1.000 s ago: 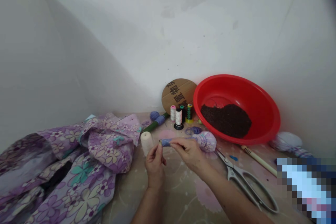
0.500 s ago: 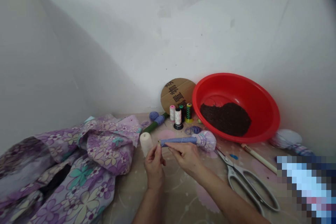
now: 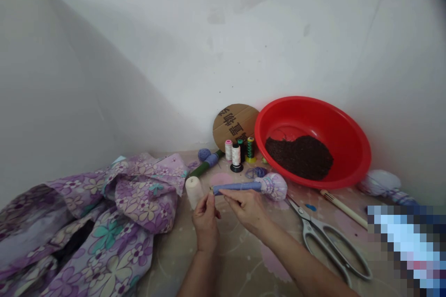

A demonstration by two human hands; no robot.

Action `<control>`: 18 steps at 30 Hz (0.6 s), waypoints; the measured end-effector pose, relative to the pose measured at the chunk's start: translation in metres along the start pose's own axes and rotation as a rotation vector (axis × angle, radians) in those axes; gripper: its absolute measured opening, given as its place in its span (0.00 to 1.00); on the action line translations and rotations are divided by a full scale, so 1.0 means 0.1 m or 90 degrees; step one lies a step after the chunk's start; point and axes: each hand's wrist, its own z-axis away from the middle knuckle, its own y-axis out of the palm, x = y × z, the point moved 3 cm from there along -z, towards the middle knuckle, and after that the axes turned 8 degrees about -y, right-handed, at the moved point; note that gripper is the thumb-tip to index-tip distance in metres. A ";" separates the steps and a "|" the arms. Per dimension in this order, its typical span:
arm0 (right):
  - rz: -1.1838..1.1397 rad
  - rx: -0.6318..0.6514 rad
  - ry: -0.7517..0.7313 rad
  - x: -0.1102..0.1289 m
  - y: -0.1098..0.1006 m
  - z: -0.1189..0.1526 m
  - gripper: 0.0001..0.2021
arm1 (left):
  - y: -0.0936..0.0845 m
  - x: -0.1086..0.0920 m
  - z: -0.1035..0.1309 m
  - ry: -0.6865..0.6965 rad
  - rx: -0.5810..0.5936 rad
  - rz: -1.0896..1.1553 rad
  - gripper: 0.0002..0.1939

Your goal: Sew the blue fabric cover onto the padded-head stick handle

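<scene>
Right hand [image 3: 249, 209] lowered since the first frame, baring more of the one blue stick [image 3: 240, 186], which lies in front of four spools [image 3: 236, 154]. Left hand [image 3: 205, 220]: thumb and fingers pinched on the stick's left end. Right fingers: together at its lower edge; whether clamped cannot be told. One spool is mostly hidden; one basin [image 3: 360, 148] partly covers one disc [image 3: 225, 132].

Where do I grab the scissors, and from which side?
By the handles, probably from the near right. The scissors seem to lie flat, handle loops toward you and blades pointing away, so your fingers should stay off the sharp part. The right forearm runs close along their left, leaving the right-hand loop easier to reach.
</scene>
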 end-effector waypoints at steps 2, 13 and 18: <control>-0.006 0.000 0.005 -0.02 0.00 0.01 0.14 | 0.00 -0.01 0.00 0.011 -0.002 -0.020 0.17; -0.054 -0.012 0.011 -0.09 -0.04 0.03 0.13 | -0.06 -0.03 0.00 0.064 0.004 -0.181 0.20; -0.072 -0.010 0.019 -0.11 -0.05 0.04 0.13 | -0.05 -0.04 0.00 0.052 0.016 -0.206 0.20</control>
